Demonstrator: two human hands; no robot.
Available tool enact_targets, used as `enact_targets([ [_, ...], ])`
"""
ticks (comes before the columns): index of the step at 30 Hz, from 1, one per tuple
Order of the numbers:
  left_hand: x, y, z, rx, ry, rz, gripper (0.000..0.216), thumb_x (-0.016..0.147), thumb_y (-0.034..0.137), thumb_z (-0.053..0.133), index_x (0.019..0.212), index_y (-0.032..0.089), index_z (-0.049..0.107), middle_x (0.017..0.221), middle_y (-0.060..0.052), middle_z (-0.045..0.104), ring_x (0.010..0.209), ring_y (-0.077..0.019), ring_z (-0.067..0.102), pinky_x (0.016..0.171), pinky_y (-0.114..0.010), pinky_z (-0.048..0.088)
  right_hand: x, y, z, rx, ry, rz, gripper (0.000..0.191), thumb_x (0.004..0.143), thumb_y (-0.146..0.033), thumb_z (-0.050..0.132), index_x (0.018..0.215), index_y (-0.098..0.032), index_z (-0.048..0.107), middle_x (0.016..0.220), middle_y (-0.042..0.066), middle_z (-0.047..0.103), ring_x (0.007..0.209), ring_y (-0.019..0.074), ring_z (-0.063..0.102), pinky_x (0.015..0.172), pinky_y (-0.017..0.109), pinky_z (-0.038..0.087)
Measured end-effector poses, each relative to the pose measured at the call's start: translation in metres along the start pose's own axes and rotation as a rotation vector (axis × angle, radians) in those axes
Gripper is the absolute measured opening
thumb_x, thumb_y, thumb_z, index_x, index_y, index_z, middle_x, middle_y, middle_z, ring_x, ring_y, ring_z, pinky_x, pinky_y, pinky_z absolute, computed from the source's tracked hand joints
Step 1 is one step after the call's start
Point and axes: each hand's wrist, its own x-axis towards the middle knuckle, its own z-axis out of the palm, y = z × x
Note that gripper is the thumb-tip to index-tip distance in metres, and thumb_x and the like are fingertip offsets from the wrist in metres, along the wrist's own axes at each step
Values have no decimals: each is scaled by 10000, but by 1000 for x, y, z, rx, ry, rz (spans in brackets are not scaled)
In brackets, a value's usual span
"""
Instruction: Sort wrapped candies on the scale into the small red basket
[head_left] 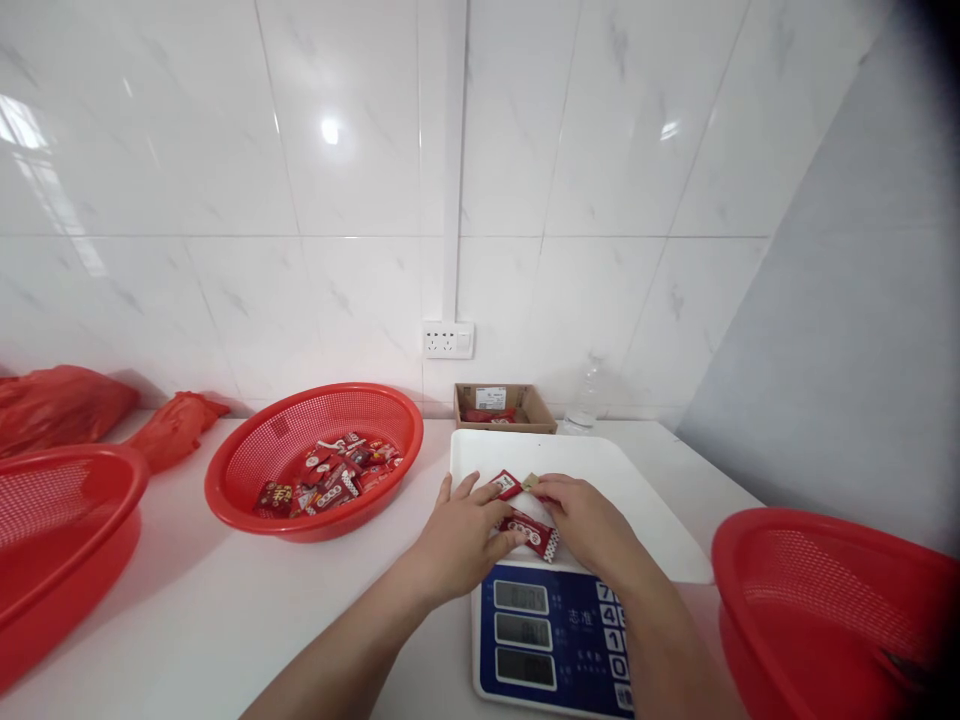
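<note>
My left hand point(466, 530) rests palm down over the white pan point(592, 460) of a digital scale point(555, 640), its fingers spread apart. Its thumb and index finger touch a dark red snack packet point(534, 532) with white lettering. Just beyond lies a smaller red packet point(507, 484), close to the fingertips of both hands. A small gold-beige packet point(530, 482) is pinched between the thumb and fingers of my right hand point(589, 515), low over the pan. My right forearm covers part of the scale's keypad.
A red basket point(232, 500) with many wrapped snacks stands left. Another red basket point(112, 470) is at far left, near red plastic bags point(172, 430). A third basket point(757, 540) stands right. Against the wall are a cardboard box point(536, 408) and a clear plastic bottle point(585, 395).
</note>
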Motion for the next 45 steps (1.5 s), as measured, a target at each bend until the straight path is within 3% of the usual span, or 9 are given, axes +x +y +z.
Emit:
enact_targets([
  [9,-1,1,-1,-28,10,-11,372,877,470,395,1164,253,489,1319,-35,486,1282,-316,309,1028,-590,194,-13,-15,-15,42,-23,22,247,777,-228,498,960,-221,665,1029,48,645,982,215,545,821,299,385],
  [17,-1,4,-2,-41,46,-48,327,856,426,458,1113,223,463,1211,-73,542,1216,-280,383,1015,-538,241,-23,-31,-25,33,-165,120,94,738,-305,563,710,-220,589,773,10,652,709,181,570,565,253,325],
  [22,0,2,0,-31,27,-51,341,853,404,464,1142,223,455,1213,-68,548,1246,-288,355,1027,-552,217,-21,-29,-21,79,-174,80,82,735,-265,559,676,-207,560,751,10,638,691,167,554,564,247,320],
  [31,2,0,0,-35,4,-75,417,866,434,423,1245,261,449,1320,-47,483,1290,-304,304,1048,-558,188,-22,-31,-17,53,-193,47,169,767,-344,541,656,-217,554,713,-7,622,648,156,529,526,240,285],
  [45,3,-3,2,-6,15,-36,381,897,432,353,1220,273,480,1344,-40,458,1263,-299,327,1023,-578,216,-23,-38,-19,108,-209,36,133,760,-269,523,652,-212,575,689,-6,618,658,154,550,546,246,313],
])
